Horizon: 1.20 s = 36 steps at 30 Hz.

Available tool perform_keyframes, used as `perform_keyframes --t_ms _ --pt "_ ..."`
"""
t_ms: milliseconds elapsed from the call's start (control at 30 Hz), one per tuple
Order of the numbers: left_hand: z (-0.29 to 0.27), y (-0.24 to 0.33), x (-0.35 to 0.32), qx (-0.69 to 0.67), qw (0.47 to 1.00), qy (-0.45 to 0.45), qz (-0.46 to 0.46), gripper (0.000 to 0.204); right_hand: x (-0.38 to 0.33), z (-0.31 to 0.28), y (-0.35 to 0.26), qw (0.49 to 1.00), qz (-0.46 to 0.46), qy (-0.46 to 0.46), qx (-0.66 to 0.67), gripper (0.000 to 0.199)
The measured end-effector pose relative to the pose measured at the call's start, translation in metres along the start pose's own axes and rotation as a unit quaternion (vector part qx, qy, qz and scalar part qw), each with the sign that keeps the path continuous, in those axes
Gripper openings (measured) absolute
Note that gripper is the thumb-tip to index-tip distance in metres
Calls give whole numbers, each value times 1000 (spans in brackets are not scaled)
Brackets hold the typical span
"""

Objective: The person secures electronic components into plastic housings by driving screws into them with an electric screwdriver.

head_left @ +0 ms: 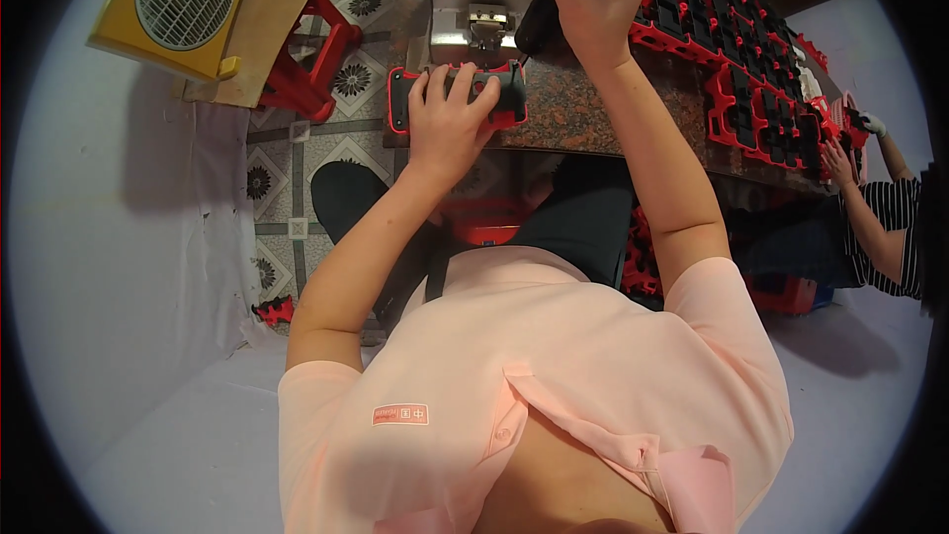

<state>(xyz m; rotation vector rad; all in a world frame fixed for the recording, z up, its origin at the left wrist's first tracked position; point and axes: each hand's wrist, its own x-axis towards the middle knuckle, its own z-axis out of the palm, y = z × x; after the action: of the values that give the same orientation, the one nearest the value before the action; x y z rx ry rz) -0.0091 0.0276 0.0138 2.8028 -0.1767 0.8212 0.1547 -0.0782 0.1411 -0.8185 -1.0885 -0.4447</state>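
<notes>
My left hand (450, 124) is laid over a red-and-black plastic housing (398, 99) near the table's front edge, fingers bent over its top and gripping it. My right hand (598, 15) is closed round a black electric screwdriver (542, 18), held tilted with its thin bit pointing down to the left. The bit reaches the housing's right end; whether it touches a screw cannot be made out. Just behind the housing stands a silver metal machine (474, 10) with a small metal fitting on its front.
Rows of similar red-and-black parts (732, 59) cover the right of the speckled stone table (593, 124). A co-worker (880, 222) in a striped shirt handles red parts at far right. A yellow box fan (188, 0) stands on a board over a red stool (321, 54) at left.
</notes>
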Motion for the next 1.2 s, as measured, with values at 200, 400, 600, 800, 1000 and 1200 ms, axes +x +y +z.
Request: perform_keyframes --t_ms 200,400,600,800,1000,1200 --pt "-1 -1 -2 2 1000 -2 -5 66 2 11 -20 978 101 -16 -179 21" --pt "1 -2 -2 -2 1000 8 -5 65 4 10 -21 982 107 -5 -154 20" --pt "1 -3 -2 5 1000 -6 -10 67 1 5 -20 979 103 2 -176 18" --pt "1 -1 -1 -4 1000 3 -10 66 -7 -5 20 997 -28 16 72 17" --pt "1 -2 -1 -2 1000 -1 -13 65 -9 21 -7 994 20 -33 -100 20" --pt "0 -2 2 -11 1000 -4 -9 69 -11 23 -19 968 115 -37 -219 28"
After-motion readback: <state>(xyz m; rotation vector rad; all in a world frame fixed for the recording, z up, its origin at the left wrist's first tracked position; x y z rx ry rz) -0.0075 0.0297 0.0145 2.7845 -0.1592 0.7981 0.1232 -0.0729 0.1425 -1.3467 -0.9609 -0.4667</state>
